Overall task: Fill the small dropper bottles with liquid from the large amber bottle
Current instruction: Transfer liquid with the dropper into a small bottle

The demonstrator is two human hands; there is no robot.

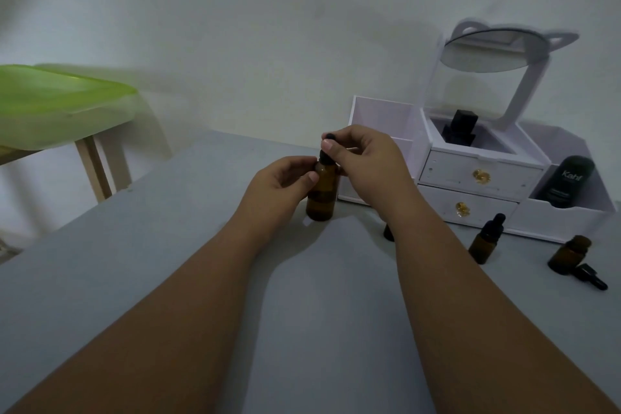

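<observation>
Standing beside organizer (470, 175): capped dropper bottle (485, 240).

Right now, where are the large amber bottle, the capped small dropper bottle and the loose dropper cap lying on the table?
large amber bottle (322, 197): head view, middle of its brown body.
capped small dropper bottle (484, 245): head view, its amber body.
loose dropper cap (590, 277): head view, middle of the black cap.

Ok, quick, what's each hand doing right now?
Left hand: holds the large amber bottle near its shoulder.
Right hand: pinches the black dropper top on that bottle.
</observation>
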